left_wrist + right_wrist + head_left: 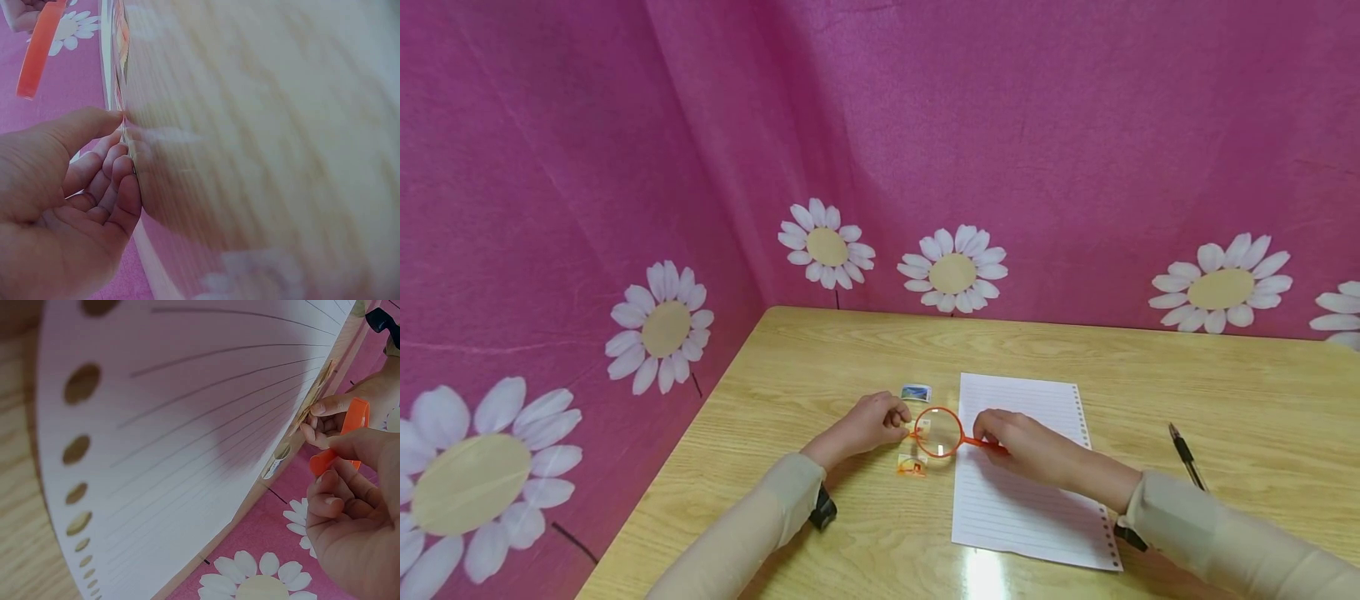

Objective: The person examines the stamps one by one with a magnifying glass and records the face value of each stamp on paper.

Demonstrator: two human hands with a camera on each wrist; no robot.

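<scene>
In the head view three small stamp-like pictures lie in a column: a blue one farthest away, a yellow-orange one in the middle, and an orange one nearest. My left hand pinches the left edge of the middle stamp with thumb and curled fingertips, at the table surface. My right hand grips the handle of an orange-rimmed magnifying glass. Its round lens is held above the middle stamp's right part. The right wrist view shows the orange handle between thumb and fingers.
A lined sheet of paper with punched holes along its right edge lies under my right hand. To its right is a black pen. Behind the wooden table hangs a pink flowered cloth, which also runs along the left side.
</scene>
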